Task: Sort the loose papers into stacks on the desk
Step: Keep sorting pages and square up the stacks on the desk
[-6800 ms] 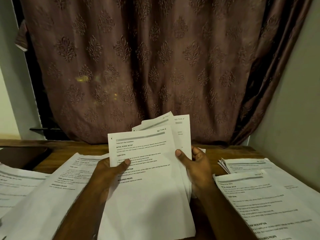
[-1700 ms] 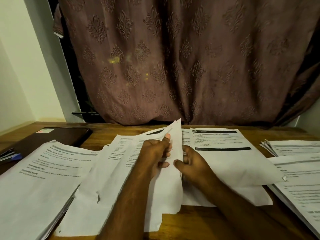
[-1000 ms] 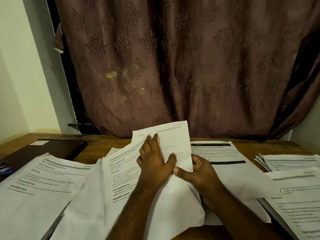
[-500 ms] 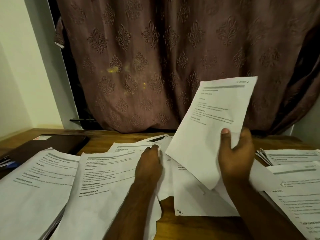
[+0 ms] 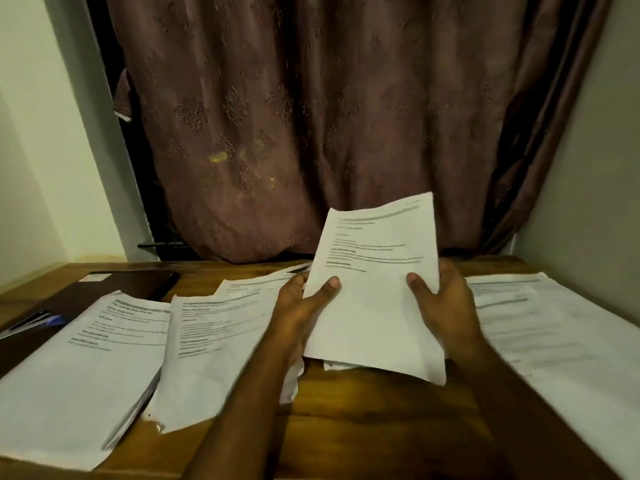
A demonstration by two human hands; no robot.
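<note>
Two hands, the left hand (image 5: 299, 299) and the right hand (image 5: 441, 299), both grip one printed sheet (image 5: 375, 285) raised above the wooden desk (image 5: 363, 420). Left of that sheet lie two spreads of paper: one thick stack (image 5: 83, 368) farthest left, and one looser pile (image 5: 214, 344) just beside the sheet (its pages overlap, so their number cannot be told). Right of the sheet lies one more stack (image 5: 554, 344). One dark folder (image 5: 114, 289) sits behind the thick stack. One patterned curtain (image 5: 311, 116) hangs behind the desk.
</note>
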